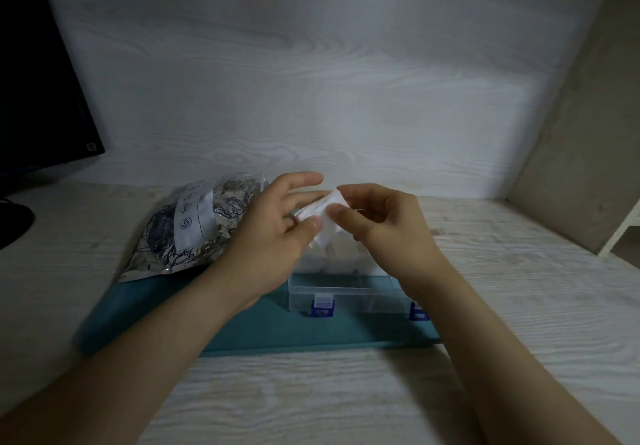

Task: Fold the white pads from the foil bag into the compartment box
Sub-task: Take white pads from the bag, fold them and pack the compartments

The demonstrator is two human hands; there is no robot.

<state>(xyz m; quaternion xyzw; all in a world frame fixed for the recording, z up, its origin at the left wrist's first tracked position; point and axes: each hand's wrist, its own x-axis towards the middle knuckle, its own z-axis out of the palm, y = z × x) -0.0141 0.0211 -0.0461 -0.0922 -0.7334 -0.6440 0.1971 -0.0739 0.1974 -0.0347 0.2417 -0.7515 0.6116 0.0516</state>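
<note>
Held between the left hand (277, 216) and the right hand (377, 223), a white pad (323, 216) is seen above the clear compartment box (346, 292). It is pinched by thumb and fingers on each side. More white pads are seen in the far compartments of the box. The box is placed on a teal mat (263, 327) on the table (519, 306). The crumpled foil bag (194, 226) is laid just beside it, on the left.

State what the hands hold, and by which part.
A white pad: the left hand pinches its left side, the right hand its right end.
</note>
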